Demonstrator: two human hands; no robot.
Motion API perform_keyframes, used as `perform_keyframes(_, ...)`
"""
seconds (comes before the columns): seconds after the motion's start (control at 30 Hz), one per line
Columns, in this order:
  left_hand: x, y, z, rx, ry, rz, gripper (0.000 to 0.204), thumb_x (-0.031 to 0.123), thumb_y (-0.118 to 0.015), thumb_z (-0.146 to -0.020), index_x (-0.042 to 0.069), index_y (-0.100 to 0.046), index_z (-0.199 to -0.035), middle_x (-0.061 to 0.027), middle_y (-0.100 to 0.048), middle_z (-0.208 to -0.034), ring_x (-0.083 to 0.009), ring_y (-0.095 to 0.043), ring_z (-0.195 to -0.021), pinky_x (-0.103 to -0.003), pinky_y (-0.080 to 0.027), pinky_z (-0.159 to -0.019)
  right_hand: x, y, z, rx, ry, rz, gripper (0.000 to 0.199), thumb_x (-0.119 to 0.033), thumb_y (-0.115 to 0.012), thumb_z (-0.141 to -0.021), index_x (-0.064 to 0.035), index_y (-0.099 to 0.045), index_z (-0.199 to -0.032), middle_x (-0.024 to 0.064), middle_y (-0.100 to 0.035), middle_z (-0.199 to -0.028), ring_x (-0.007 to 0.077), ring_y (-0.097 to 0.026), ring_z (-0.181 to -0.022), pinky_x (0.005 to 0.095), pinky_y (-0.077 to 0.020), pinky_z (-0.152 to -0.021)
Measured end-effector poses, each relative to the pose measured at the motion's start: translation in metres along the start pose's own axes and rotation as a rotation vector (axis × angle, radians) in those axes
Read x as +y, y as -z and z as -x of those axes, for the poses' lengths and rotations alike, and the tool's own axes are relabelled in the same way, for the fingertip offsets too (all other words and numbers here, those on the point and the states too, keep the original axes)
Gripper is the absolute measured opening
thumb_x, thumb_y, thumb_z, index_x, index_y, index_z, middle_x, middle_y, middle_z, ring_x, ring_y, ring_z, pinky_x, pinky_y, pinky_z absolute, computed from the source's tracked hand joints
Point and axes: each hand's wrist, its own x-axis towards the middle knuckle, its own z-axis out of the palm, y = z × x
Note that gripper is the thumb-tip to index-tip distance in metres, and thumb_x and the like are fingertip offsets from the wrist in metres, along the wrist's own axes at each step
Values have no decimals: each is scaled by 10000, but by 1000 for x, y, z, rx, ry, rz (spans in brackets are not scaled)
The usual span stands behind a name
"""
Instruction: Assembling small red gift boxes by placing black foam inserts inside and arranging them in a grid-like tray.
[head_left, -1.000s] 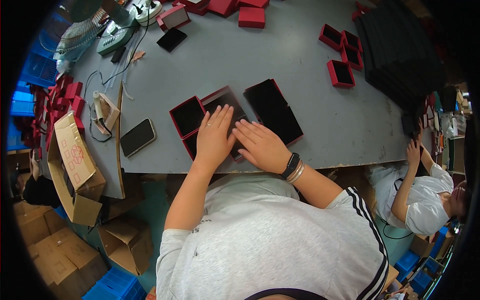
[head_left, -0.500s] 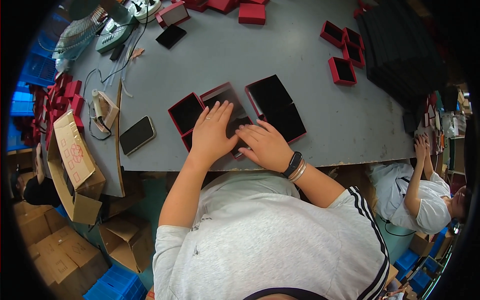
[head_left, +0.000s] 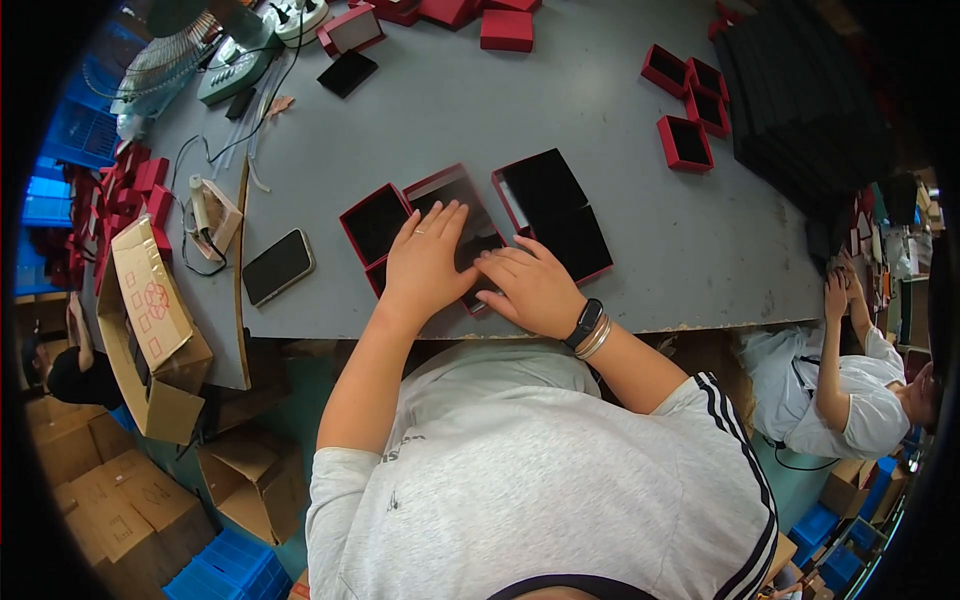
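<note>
In front of me a red-edged box with a dark sheet inside (head_left: 477, 205) lies on the grey table. My left hand (head_left: 430, 255) rests flat on it, fingers stretched out. Against the same box lies my right hand (head_left: 530, 287), its fingers extended toward the left thumb and nearly touching it. The hands cover much of the box's lower half. Just left stands a red box with black lining (head_left: 376, 224), partly hidden by my left hand. To the right is a larger red box (head_left: 555, 215) with black pads in it.
A phone (head_left: 279, 267) lies left on the table (head_left: 450, 110). Several small red boxes (head_left: 687, 142) stand at the right, by a tall stack of black sheets (head_left: 800, 100). A fan (head_left: 165, 60) is at the far left, an opened carton (head_left: 150, 300) beside the table. Another person (head_left: 850, 390) works at right.
My hands stay on the box in almost the same place. The view has shifted slightly, and the person at the right has moved their hands a little.
</note>
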Motion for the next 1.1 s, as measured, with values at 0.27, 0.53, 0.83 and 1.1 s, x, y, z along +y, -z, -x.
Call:
perform_keyframes(0.27,0,-2,0,3,13,4,669,330,-719,-802,52,-544,-1386,-108,-562,-1432,-245,-487,-1372,-409,-316,-1181,1,-2,-1,19,-3,-12,387,-335,-666,-919,-80,-638,-1209,74,-691,-1161,212,-618,-1139,424,-379,-1107)
perform_keyframes(0.53,2,-2,-1,-4,34,9,679,330,-731,-788,54,-545,-1379,-108,-559,-1435,-243,-485,-1374,-410,-314,-1184,2,-2,-2,64,16,3,352,-340,-677,-911,-82,-663,-1150,49,-703,-1095,186,-626,-1082,411,-400,-1095)
perform_keyframes(0.83,0,1,0,-27,67,9,879,329,-806,-704,98,-446,-1472,-96,-474,-1513,-254,-397,-1439,-437,-267,-1208,0,0,0,76,29,13,321,-311,-680,-906,-86,-662,-1134,46,-679,-1065,191,-615,-1081,404,-406,-1083)
perform_keyframes(1.1,-3,9,29,281,-2,73,574,240,-838,-707,82,-633,-1219,-74,-581,-1265,-287,-507,-1235,-492,-361,-1113,-6,12,-2,18,92,34,430,-273,-661,-915,-77,-607,-1294,85,-591,-1363,230,-520,-1295,434,-372,-1122)
